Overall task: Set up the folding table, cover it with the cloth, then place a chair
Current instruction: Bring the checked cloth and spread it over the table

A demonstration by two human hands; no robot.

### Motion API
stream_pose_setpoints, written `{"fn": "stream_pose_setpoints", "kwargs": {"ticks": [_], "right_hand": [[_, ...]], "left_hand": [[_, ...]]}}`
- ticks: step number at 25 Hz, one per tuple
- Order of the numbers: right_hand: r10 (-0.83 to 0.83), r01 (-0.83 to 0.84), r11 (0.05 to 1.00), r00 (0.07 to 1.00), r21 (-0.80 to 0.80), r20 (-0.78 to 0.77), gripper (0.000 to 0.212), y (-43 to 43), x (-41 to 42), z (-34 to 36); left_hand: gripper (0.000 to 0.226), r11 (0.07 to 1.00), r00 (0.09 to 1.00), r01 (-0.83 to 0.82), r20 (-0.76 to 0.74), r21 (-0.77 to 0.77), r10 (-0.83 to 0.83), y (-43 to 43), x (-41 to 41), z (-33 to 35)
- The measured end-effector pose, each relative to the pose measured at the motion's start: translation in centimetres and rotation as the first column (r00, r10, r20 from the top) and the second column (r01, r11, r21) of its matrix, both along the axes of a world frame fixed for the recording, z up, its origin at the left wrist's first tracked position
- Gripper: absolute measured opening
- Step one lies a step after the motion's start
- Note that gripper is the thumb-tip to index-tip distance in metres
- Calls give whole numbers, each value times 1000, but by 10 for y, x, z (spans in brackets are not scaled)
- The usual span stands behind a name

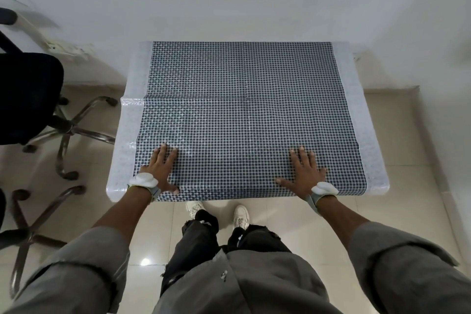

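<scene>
Along the near edge of the white table (119, 160), my left hand (159, 168) and right hand (304, 173) press flat, fingers spread, on the creased checked cloth (242, 109); black swivel chair (28, 99) stands clear, left.

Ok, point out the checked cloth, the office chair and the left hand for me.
checked cloth (244, 115), head view, middle of the checked area.
office chair (28, 94), head view, black seat at the left edge.
left hand (159, 169), head view, back of the hand, flat on the cloth.

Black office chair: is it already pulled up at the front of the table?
No, the black office chair stands off to the left of the white folding table, not at its front.
</scene>
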State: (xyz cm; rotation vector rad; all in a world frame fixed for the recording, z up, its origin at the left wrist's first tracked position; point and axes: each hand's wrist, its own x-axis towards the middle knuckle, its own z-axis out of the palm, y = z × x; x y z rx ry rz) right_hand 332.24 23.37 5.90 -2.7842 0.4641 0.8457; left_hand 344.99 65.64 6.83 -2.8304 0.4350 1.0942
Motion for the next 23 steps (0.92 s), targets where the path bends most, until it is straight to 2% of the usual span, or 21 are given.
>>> {"fn": "stream_pose_setpoints", "kwargs": {"ticks": [5, 8, 10, 15, 18, 23], "right_hand": [[22, -22, 999, 1000, -46, -11, 107, 2, 2, -3], [294, -287, 944, 955, -164, 23, 96, 5, 2, -5], [419, -408, 897, 908, -170, 33, 90, 9, 2, -7], [458, -451, 880, 889, -150, 13, 98, 11, 4, -10], [507, -506, 844, 861, -179, -41, 109, 8, 4, -11], [492, -492, 829, 868, -266, -72, 88, 19, 1, -19]], "left_hand": [[137, 999, 998, 32, 55, 37, -34, -4, -3, -1], [134, 974, 963, 221, 148, 45, -225, -17, -19, -9], [131, 951, 936, 293, 173, 97, -306, -29, -31, -17], [106, 966, 940, 200, 246, 164, -237, -46, -33, -25], [103, 959, 934, 207, 253, 192, -252, -48, -33, -28], [96, 956, 919, 217, 289, 200, -269, -46, -39, -36]]}}
